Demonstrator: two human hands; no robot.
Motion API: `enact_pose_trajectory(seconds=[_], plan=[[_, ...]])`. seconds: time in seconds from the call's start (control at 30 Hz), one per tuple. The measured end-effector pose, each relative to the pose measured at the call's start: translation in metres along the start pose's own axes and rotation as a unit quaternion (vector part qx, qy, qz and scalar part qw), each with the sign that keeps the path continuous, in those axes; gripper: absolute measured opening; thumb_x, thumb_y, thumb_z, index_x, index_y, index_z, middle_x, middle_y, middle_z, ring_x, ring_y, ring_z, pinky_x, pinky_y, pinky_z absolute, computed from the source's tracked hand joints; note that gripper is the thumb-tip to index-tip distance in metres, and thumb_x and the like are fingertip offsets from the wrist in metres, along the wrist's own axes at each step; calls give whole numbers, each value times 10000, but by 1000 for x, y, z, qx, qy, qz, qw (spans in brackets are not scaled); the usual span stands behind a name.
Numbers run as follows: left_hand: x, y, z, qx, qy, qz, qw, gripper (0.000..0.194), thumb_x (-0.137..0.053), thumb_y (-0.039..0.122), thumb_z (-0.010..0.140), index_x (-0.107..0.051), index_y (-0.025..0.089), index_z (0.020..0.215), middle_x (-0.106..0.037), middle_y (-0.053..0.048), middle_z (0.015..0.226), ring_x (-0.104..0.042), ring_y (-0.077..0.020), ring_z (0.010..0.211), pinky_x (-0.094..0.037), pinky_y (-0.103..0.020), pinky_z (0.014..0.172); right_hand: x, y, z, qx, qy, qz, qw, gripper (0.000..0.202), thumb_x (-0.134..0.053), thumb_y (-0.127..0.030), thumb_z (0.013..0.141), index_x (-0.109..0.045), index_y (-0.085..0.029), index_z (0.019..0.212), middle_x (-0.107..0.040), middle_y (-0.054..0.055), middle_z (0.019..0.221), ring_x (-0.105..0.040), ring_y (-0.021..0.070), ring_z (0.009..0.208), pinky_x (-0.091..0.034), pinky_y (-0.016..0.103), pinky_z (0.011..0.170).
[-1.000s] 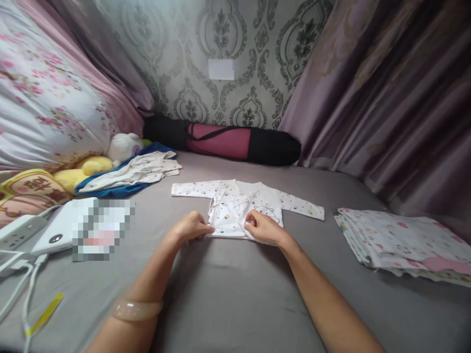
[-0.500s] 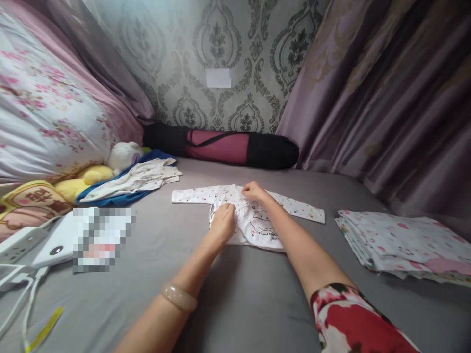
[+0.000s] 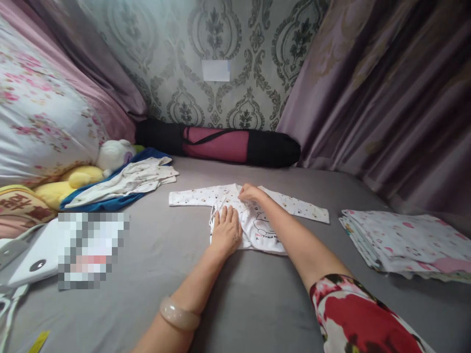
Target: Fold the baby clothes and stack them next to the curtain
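Observation:
A small white baby shirt (image 3: 303,208) with tiny prints and a cartoon on its front lies spread on the grey bed sheet, both sleeves stretched out sideways. My left hand (image 3: 227,229) rests flat on the lower left of its front, fingers extended, next to a thin tie at the side. Near the neckline, my right hand (image 3: 250,192) is closed with its fingertips pinched on the shirt's fabric. My right forearm covers part of the cartoon print and the right side of the shirt.
At right lies a stack of folded printed cloth (image 3: 405,240). To the left are a blue and white garment pile (image 3: 136,179), plush toys (image 3: 79,179), a white device (image 3: 35,255) and cables. A black and maroon long bag (image 3: 217,145) lies against the wall.
My left hand has gone from a closed pinch to lying flat and open on the shirt. My right hand stays pinched near the neckline. The view has shifted slightly.

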State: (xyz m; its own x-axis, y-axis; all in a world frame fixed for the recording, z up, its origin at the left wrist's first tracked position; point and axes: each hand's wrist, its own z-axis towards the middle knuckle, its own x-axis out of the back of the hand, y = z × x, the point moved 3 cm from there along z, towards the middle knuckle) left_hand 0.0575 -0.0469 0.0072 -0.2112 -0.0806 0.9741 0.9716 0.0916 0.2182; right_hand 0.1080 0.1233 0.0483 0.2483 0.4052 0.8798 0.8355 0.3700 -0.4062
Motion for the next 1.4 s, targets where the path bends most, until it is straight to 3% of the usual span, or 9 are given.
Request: enact_pose_trajectory(seconds=[0.17, 0.37, 0.6, 0.73, 0.9, 1.1, 1.23, 1.4], plan=[[2, 0, -2, -10, -18, -11, 1000, 576, -295, 332, 943, -350, 88, 1462, -248, -145, 1565, -155, -312, 1461, -126, -530, 1175, 9, -5, -15, -16, 11, -81, 997, 176, -642, -154, 706, -715, -171, 865, -721, 130, 925, -660, 275, 930, -464, 296, 715], [-1, -1, -2, -27, -8, -5, 1000, 606, -334, 404, 934, -356, 111, 1464, -256, -164, 1558, -178, -335, 1452, -138, -561, 1154, 16, -3, -22, 34, 22, -146, 988, 186, -555, -210, 848, -657, -208, 1004, -674, 106, 1128, -598, 252, 1080, -426, 309, 835], [1, 0, -3, -43, -28, 10, 999, 645, -282, 475, 952, -338, 99, 1473, -233, -176, 1564, -149, -353, 1455, -119, -572, 1148, 7, 6, -18, 89, 10, -172, 981, 192, -501, -256, 919, -606, -205, 1072, -655, 99, 1152, -591, 224, 1039, -397, 285, 818], [3, 1, -3, -33, -36, -5, 999, 667, -317, 483, 942, -336, 69, 1464, -230, -196, 1561, -147, -364, 1454, -117, -575, 1148, 11, 12, -13, 100, -12, -167, 981, 204, -454, -246, 937, -646, -208, 993, -682, 64, 1086, -597, 191, 990, -393, 238, 772], [10, 3, -4, -57, 1, -45, 997, 571, -413, 359, 907, -383, 92, 1411, -353, -209, 1505, -251, -342, 1422, -129, -585, 1134, 24, 21, -16, 88, -34, -171, 981, 237, -454, -210, 927, -691, -206, 950, -697, 55, 1037, -610, 184, 959, -400, 220, 762], [24, 7, -3, -22, 44, -89, 995, 365, -405, 136, 855, -539, 168, 1193, -606, -119, 1226, -518, -265, 1151, -356, -423, 968, 26, 22, -33, 72, -58, -177, 980, 239, -497, -203, 911, -689, -232, 1051, -672, 65, 1149, -608, 193, 1046, -419, 217, 799], [28, 9, 0, 24, 31, -144, 989, 295, -340, 250, 959, -551, 180, 1153, -674, -100, 1081, -564, -261, 1065, -357, -404, 910, 26, 19, -38, 58, -72, -170, 981, 239, -521, -192, 897, -687, -203, 1069, -678, 89, 1146, -621, 199, 1037, -432, 219, 797], [20, 6, 5, 23, 22, -229, 973, 339, -492, 339, 916, -523, 191, 1219, -706, -46, 924, -610, -237, 969, -363, -357, 864, 32, 18, -38, 26, -83, -129, 988, 274, -545, -196, 876, -670, -180, 1120, -714, 83, 1024, -663, 167, 853, -449, 205, 698]])
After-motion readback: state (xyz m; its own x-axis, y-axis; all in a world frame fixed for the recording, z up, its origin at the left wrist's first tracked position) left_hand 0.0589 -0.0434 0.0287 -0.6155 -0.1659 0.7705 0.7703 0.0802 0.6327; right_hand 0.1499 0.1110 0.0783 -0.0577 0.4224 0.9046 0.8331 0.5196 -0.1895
